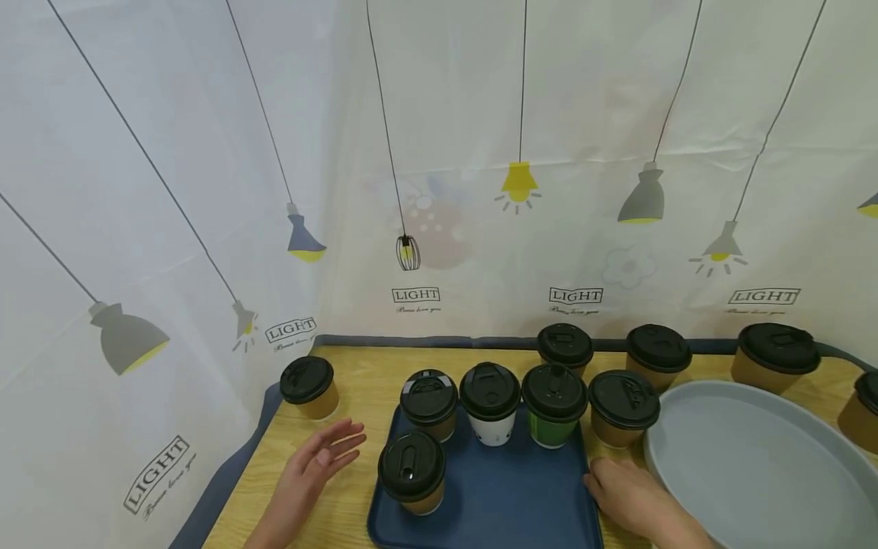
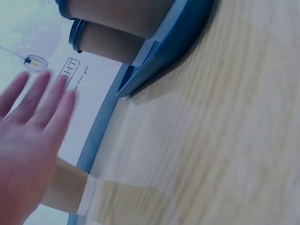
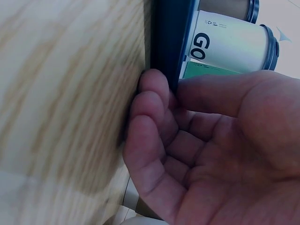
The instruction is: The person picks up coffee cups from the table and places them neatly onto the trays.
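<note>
A dark blue tray (image 1: 521, 496) on the wooden table carries several black-lidded paper cups: a white cup (image 1: 490, 404), a green cup (image 1: 554, 406), a brown cup (image 1: 428, 404) at its far left corner and another brown cup (image 1: 413, 473) nearer. My right hand (image 1: 627, 492) grips the tray's right edge, fingers curled low against it and thumb at the rim in the right wrist view. Left of the tray, my left hand (image 1: 312, 473) is raised with fingers extended and holds nothing. A brown cup (image 1: 310, 387) stands on the table beyond it.
A round grey tray (image 1: 761, 465) lies at the right. Behind the blue tray and around the grey one stand several more brown cups, one a brown cup (image 1: 624, 408) right beside the blue tray. A white printed curtain (image 1: 473, 114) hangs along the table's far edge.
</note>
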Available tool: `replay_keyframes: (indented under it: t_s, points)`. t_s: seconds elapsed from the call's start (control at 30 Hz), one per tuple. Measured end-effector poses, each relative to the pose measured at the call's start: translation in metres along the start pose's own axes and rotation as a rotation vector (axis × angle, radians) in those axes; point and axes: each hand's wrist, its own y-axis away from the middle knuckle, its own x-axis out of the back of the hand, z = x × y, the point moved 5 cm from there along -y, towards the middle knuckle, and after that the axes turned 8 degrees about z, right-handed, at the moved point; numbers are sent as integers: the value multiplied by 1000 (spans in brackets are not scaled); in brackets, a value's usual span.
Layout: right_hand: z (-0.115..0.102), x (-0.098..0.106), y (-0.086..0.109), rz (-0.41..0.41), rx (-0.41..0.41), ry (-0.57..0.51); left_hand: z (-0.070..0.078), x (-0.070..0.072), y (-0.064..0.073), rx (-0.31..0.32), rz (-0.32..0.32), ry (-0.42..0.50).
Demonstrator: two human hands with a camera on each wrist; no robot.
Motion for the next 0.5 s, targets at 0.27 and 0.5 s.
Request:
replay_keyframes:
  t_s: [0.27, 0.5]
  points:
    - [22, -17, -14, -9, 12, -25, 2, 35, -6, -78, 811, -140]
    - [56, -42, -35, 10, 44, -36, -10, 45, -17, -55, 943, -226]
